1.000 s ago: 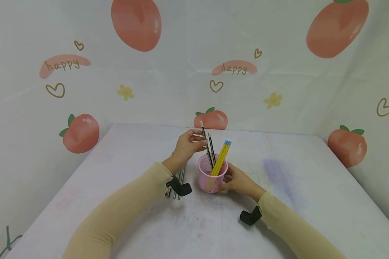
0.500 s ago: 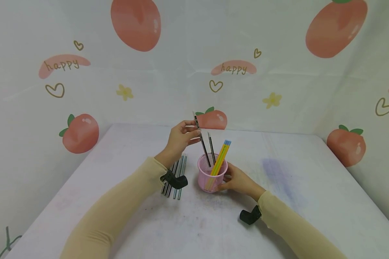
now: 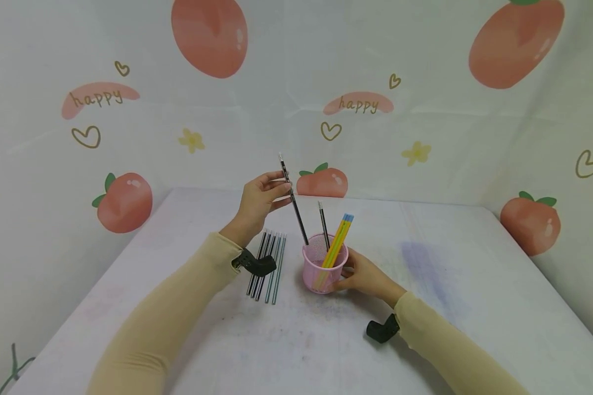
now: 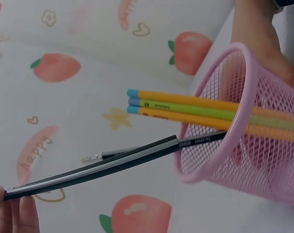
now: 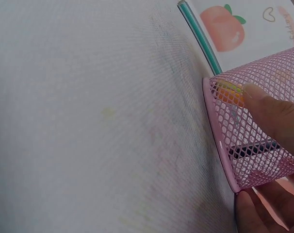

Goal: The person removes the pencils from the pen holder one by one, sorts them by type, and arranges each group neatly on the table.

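Note:
In the head view my left hand [image 3: 257,200] pinches a black pencil [image 3: 296,213] near its pale upper end, fingertips on one side and thumb on the other. Its lower end is right at the rim of a pink mesh pencil cup [image 3: 310,274]. My right hand [image 3: 368,277] grips the cup low on its right side, the thumb [image 5: 270,109] pressed on the mesh. Inside the cup lean a second black pencil [image 3: 323,219] and three yellow and green pencils [image 4: 186,108] with blue ends.
Left of the cup, several dark and teal pencils [image 3: 279,269] lie side by side on the white table [image 3: 296,351], partly under the left wrist's black camera mount [image 3: 259,265]. A fruit-patterned cloth [image 3: 277,99] hangs behind the table.
The left hand has moved up and left, drawing the black pencil out from deep in the cup to its rim. The right hand and cup have stayed in place.

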Tool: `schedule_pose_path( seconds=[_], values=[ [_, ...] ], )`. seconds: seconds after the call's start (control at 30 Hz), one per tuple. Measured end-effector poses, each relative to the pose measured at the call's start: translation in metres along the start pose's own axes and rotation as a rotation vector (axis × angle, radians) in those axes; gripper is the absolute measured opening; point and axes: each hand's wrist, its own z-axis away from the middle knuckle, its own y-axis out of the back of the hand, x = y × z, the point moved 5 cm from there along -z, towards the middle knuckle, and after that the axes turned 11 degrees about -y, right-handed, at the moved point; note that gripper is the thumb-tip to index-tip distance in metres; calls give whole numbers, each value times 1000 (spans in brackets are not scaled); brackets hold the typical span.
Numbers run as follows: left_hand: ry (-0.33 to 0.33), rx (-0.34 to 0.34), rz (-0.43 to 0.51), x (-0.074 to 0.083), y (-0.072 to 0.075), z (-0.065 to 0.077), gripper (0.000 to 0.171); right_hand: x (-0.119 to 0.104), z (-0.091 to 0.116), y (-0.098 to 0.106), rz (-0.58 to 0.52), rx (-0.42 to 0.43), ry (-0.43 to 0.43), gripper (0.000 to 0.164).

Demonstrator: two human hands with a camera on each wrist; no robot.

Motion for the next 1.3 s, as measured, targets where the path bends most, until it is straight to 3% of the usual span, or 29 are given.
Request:
schedule_pose_path(
  seconds=[0.33, 0.77, 1.13, 1.3],
  values=[
    [43, 15, -98, -5, 27, -4, 36, 2, 0, 0, -6, 6, -59, 93],
    [162, 41, -219, -27, 65, -4, 41, 2, 1, -1, -22, 9, -67, 92],
    [252, -62, -374, -41, 81, 2, 44, 1, 0, 0, 0, 18, -92, 90],
    [295, -75, -425, -50, 90, 3, 48, 2, 0, 0, 9, 15, -90, 90]
  ],
)
